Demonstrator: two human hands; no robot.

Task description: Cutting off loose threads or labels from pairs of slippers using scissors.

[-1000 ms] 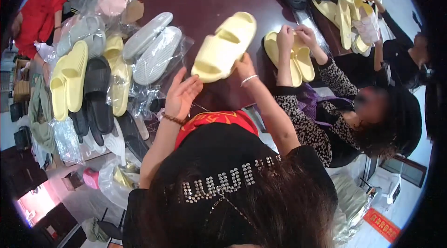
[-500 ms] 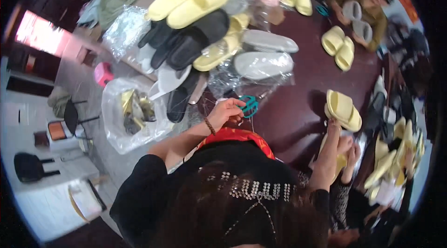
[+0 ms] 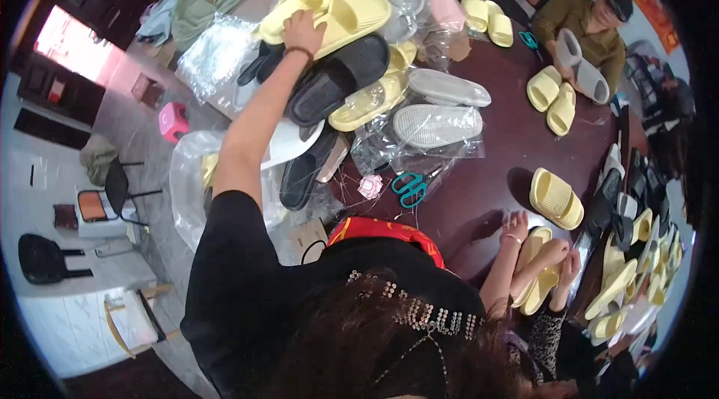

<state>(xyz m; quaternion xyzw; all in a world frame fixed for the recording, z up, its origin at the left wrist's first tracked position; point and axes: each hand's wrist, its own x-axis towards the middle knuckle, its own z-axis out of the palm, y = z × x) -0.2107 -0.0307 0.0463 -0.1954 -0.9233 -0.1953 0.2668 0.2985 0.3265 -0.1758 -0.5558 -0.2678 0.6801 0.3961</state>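
My left hand [image 3: 302, 34] reaches up to the pile, its fingers curled onto a pair of pale yellow slippers [image 3: 350, 16]. Black slippers [image 3: 343, 78] lie directly below that pair. My right hand [image 3: 514, 227], with a bracelet at the wrist, is over the table with fingers outstretched, holding nothing. Beyond it stands a yellow slipper pair [image 3: 556, 198], apart from the fingers. Teal-handled scissors [image 3: 410, 189] lie on the table before me, beside a small pink-white object [image 3: 370, 186]. A neighbour's hands [image 3: 554, 252] are at another yellow slipper pair [image 3: 536, 290] beside my right forearm.
Bagged grey slippers [image 3: 438, 126] lie on the dark red table [image 3: 487, 174]. Across it a person [image 3: 592, 32] holds grey slippers, with yellow ones [image 3: 553, 99] nearby. A clear plastic bag [image 3: 191, 197] and a pink stool [image 3: 173, 122] are at left. More slippers [image 3: 622, 272] are heaped at right.
My left hand has left the scissors and moved up to the yellow slippers on the pile. My right hand has come away from the standing pair, which now sits alone on the table.
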